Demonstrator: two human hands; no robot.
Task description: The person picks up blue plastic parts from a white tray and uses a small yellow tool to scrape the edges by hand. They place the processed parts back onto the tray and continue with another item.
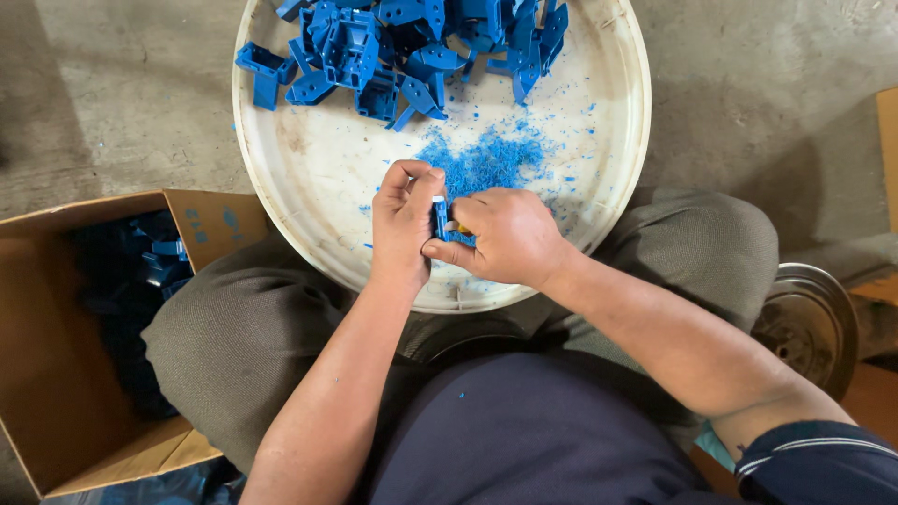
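My left hand (404, 224) pinches a small blue plastic part (441, 220) over the near side of a round cream tray (309, 168). My right hand (505, 236) presses against the same part and grips a small tool; only a yellow bit of the tool (462, 228) shows between the fingers. Blue shavings (486, 161) lie in a heap on the tray just beyond my hands. A pile of several blue plastic parts (412, 47) fills the tray's far side.
A cardboard box (56, 374) holding dark blue parts stands at my left knee. A round metal disc (809, 323) lies on the floor at the right. Concrete floor surrounds the tray, which rests across my knees.
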